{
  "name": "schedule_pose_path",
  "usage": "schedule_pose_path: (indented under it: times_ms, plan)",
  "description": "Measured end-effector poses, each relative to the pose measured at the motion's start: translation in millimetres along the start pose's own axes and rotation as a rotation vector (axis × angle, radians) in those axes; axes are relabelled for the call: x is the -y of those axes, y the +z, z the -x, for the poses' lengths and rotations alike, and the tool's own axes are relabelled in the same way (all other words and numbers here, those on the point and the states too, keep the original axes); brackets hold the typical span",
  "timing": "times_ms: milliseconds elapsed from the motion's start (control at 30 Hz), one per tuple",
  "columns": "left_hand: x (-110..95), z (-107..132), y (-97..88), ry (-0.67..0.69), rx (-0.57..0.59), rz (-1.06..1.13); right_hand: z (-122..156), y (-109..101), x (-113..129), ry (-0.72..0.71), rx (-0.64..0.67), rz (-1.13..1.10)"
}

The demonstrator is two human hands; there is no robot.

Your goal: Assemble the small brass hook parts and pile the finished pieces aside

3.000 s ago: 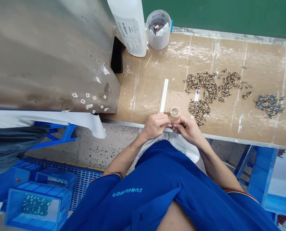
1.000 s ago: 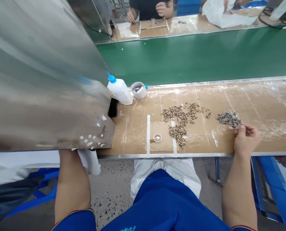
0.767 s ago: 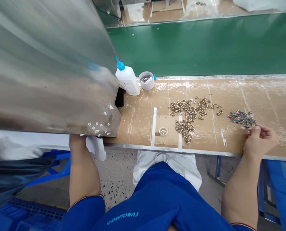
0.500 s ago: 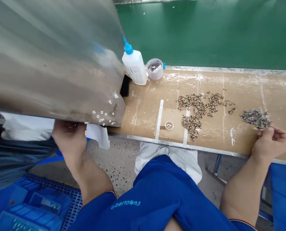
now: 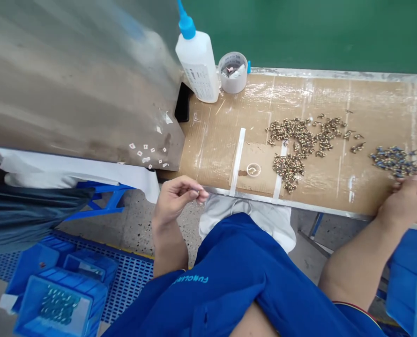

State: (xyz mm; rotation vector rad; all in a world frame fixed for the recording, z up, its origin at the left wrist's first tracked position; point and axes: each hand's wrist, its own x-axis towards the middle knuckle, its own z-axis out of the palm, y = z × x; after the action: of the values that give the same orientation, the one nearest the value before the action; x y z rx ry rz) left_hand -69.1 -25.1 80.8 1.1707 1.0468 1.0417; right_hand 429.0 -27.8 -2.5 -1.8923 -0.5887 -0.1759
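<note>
Heap of parts (image 5: 394, 159) beside right hand (image 5: 410, 193).

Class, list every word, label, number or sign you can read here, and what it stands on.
"FUNCL…": upside down on the blue shirt; remaining letters unclear.
Label on the white bottle: too small to read.
Print inside the round container: too blurred.
Marks on the small white stickers: too small.
</note>
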Motion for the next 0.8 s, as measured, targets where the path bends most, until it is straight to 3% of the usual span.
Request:
schedule_pose_path:
  times_ms: [133,300,533,700,800]
  plan:
    - [21,-21,16.4,-0.127,0.099,0.100,0,-5,3,0.042,0.046,0.004]
    - [32,-35,27.1,-0.268,0.104,0.083,1,-5,13,0.113,0.030,0.002]
    - [37,-48,33.5,-0.205,0.028,-0.150,3,-5,18,0.142,0.049,-0.028]
    - [36,-51,34.9,-0.157,-0.042,-0.163,2,-5,10,0.104,0.064,-0.006]
    - [40,-52,37.4,-0.141,0.023,-0.191,0,-5,6,0.112,0.063,-0.004]
